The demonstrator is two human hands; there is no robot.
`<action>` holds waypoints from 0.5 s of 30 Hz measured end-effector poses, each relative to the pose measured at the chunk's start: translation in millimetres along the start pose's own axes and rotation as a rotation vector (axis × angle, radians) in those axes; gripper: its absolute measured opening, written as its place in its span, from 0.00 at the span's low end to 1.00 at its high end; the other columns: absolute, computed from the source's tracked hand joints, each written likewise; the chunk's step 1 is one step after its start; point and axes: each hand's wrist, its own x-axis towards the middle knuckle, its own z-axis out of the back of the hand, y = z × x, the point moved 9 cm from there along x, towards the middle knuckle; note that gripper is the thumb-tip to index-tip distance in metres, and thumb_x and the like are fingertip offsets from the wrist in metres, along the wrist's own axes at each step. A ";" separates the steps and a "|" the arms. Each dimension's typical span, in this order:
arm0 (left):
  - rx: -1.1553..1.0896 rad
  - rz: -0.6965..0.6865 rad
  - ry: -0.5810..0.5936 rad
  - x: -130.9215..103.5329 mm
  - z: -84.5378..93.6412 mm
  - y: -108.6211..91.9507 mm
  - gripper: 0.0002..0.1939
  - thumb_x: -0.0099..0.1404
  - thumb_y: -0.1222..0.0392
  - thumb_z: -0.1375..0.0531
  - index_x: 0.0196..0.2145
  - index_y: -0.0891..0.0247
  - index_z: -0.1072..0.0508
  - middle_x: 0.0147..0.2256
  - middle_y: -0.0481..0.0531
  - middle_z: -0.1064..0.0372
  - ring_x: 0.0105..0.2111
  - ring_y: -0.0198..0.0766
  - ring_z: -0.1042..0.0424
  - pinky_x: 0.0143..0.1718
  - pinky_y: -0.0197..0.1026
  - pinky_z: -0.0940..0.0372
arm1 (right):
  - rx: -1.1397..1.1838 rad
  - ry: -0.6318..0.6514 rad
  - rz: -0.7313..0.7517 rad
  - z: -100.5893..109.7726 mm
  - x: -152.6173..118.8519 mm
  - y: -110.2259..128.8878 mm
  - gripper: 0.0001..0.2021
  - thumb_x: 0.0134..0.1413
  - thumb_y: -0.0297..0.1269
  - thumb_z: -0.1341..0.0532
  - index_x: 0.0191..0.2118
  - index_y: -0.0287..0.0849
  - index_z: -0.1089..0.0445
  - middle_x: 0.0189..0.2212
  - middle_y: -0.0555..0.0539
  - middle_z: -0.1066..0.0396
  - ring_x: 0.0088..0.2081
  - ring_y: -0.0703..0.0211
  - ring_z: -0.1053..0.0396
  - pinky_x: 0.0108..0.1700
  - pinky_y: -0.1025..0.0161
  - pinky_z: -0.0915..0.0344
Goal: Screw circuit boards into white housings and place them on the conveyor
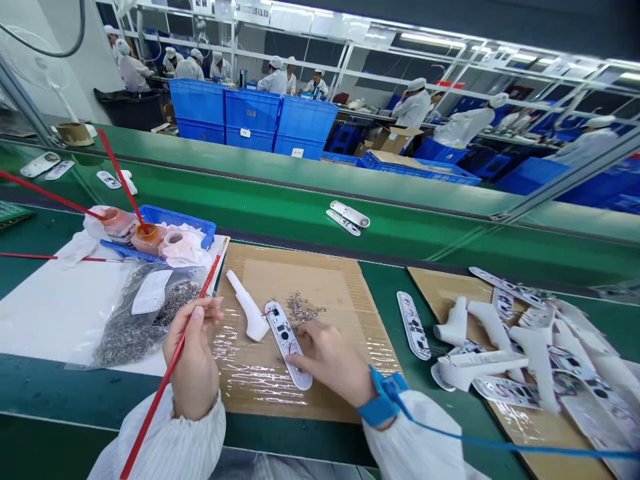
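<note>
My left hand (196, 353) is closed around a long red brush (167, 377), its tip pointing up and away. My right hand (327, 357), with a blue strap at the wrist, has its thumb on the edge of a white oval panel with a circuit board (284, 333); its fingers curl beside small screws (301, 309). Whether a screw is between those fingers is hidden. Wires join the panel to a white handle-shaped part (249, 308) on its left. All of these lie on a cardboard sheet (345, 293).
To the left are a bag of screws (135, 333) and a blue tray (187, 220) with bottles. White housings (490, 360) are piled at the right. Beyond the table runs a green conveyor (280, 217) carrying panels (350, 215). Several people work behind blue bins (253, 113).
</note>
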 end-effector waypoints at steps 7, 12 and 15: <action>0.006 0.012 0.028 -5.2 -3.1 5.1 0.05 0.54 0.61 0.43 0.26 0.64 0.28 0.26 0.50 0.30 0.22 0.32 0.38 0.23 0.35 0.44 | -0.124 -0.065 -0.175 -18.4 8.9 -7.5 0.11 0.41 0.39 0.41 0.33 0.38 0.37 0.29 0.44 0.32 0.31 0.53 0.34 0.27 0.64 0.50; 0.000 0.010 0.018 -5.8 -0.3 4.3 0.04 0.53 0.60 0.42 0.26 0.63 0.28 0.25 0.49 0.30 0.21 0.32 0.38 0.21 0.35 0.45 | -0.112 -0.107 -0.232 -16.6 13.2 -12.7 0.10 0.36 0.37 0.41 0.28 0.39 0.38 0.25 0.44 0.32 0.29 0.51 0.34 0.24 0.65 0.55; -0.009 0.019 0.016 -7.3 0.9 5.0 0.04 0.52 0.61 0.42 0.25 0.63 0.28 0.25 0.50 0.30 0.21 0.32 0.38 0.21 0.34 0.45 | -0.076 -0.135 -0.236 -14.1 11.6 -12.9 0.10 0.33 0.37 0.40 0.26 0.40 0.39 0.23 0.45 0.34 0.27 0.52 0.35 0.23 0.65 0.56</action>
